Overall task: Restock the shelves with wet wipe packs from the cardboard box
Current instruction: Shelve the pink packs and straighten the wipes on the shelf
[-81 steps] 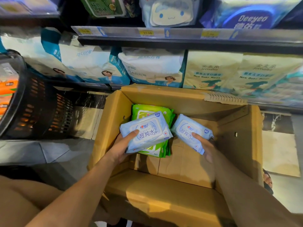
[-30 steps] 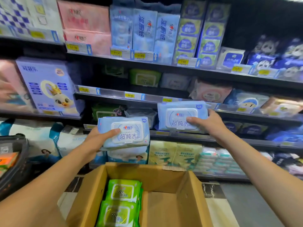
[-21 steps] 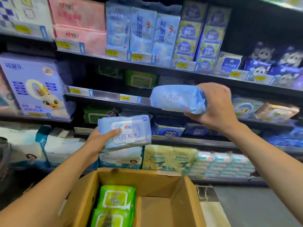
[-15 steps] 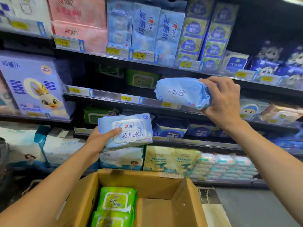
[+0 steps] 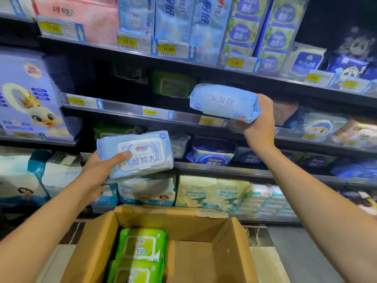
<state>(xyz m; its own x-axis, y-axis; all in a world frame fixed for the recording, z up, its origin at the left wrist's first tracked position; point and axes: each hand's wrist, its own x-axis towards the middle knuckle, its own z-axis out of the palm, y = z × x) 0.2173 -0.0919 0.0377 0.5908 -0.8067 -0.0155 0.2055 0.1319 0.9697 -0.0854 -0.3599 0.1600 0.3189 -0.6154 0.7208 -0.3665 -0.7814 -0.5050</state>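
My left hand point(image 5: 98, 172) grips a light blue wet wipe pack point(image 5: 140, 154), lid side facing me, in front of the lower shelves. My right hand point(image 5: 259, 123) holds a second blue wet wipe pack point(image 5: 222, 103) upside down and tilted, at the front edge of the middle shelf point(image 5: 126, 110), just right of a green pack point(image 5: 173, 84) that stands deep on that shelf. Below me the open cardboard box point(image 5: 206, 221) holds green wet wipe packs point(image 5: 140, 250) stacked on its left side.
Shelves full of tissue and wipe packs fill the view, with yellow price tags along their rails. A large purple box with a duck picture point(image 5: 30, 94) stands at the left. The dark middle shelf has room around the green pack. Pale floor tiles flank the box.
My right hand has lifted its blue pack from the lower shelf rail to the middle shelf and flipped it upside down. My left hand has kept its pack nearly still.
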